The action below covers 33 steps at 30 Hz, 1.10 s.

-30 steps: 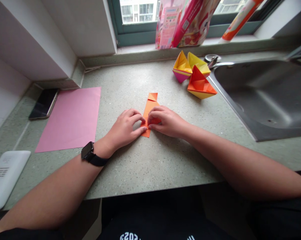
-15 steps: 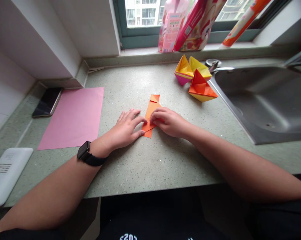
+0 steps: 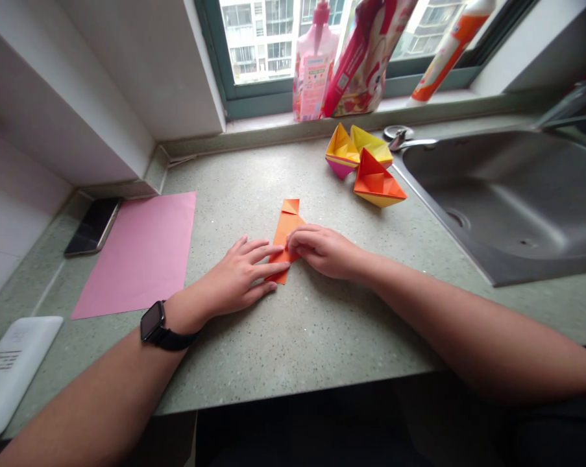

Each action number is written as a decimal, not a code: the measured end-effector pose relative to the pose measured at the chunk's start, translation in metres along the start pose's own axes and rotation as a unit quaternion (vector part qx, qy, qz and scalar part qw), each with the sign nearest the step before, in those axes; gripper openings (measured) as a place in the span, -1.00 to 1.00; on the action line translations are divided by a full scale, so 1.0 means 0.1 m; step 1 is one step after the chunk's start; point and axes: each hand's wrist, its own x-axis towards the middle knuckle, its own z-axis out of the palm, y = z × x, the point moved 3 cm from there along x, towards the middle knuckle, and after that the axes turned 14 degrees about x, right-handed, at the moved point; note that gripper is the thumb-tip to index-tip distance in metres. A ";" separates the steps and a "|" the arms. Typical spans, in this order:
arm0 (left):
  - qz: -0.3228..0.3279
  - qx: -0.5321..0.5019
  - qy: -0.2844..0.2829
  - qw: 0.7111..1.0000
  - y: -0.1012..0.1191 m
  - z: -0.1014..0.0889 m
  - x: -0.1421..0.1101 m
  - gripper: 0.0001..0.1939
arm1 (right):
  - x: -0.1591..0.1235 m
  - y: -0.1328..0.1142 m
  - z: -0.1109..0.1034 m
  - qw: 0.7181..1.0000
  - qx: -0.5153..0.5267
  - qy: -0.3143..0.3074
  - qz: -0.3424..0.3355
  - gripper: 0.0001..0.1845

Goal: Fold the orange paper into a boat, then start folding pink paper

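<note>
A folded strip of orange paper (image 3: 283,226) lies on the counter, with a small square flap at its far end and a slanted edge on its right side. Spread and flat, the fingers of my left hand (image 3: 239,275) rest on the strip's near left part, the thumb by its near end. My right hand (image 3: 329,253) has curled fingers, with thumb and fingertips closed at the paper's right edge; the exact grip is partly hidden. Farther off stand three folded paper boats: an orange-red one (image 3: 380,188), a yellow and magenta one (image 3: 342,154) and a yellow one (image 3: 374,144).
A pink paper sheet (image 3: 141,253) lies at left, beside a black phone (image 3: 93,227) and a white slab-like device (image 3: 17,370). On the right is a steel sink (image 3: 507,181). A pump bottle (image 3: 313,81), a red pouch (image 3: 363,71) and an orange-white bottle (image 3: 446,58) line the windowsill.
My left fingers have extended from the paper's left edge onto its near part. My right hand stays at the right edge. The camera view has shifted slightly upward and to the right.
</note>
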 end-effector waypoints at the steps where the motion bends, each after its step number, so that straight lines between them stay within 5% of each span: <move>1: -0.003 0.009 -0.008 1.000 0.01 0.01 0.00 -0.55 | 0.00 0.00 0.00 1.000 0.003 -0.001 -0.004 -0.77; 17: -0.072 0.027 -0.038 0.996 0.02 -0.19 -0.10 -0.79 | 0.02 -0.03 0.00 1.000 0.010 -0.010 -0.015 -0.85; 23: -0.066 0.008 -0.024 0.997 0.01 -0.25 -0.17 -0.78 | 0.02 -0.07 -0.02 1.000 0.010 -0.017 0.005 -0.86; 26: -0.039 -0.011 0.031 0.999 -0.01 -0.28 -0.09 -0.73 | 0.02 -0.08 -0.02 1.000 0.016 -0.012 0.009 -0.85; 29: -0.036 -0.052 0.112 0.992 -0.04 -0.28 -0.01 -0.66 | 0.01 -0.07 -0.07 0.998 0.044 0.052 0.004 -0.86; 33: -0.035 -0.077 0.127 0.988 0.01 -0.20 0.03 -0.77 | -0.02 0.03 -0.24 0.974 0.098 0.200 0.030 -0.84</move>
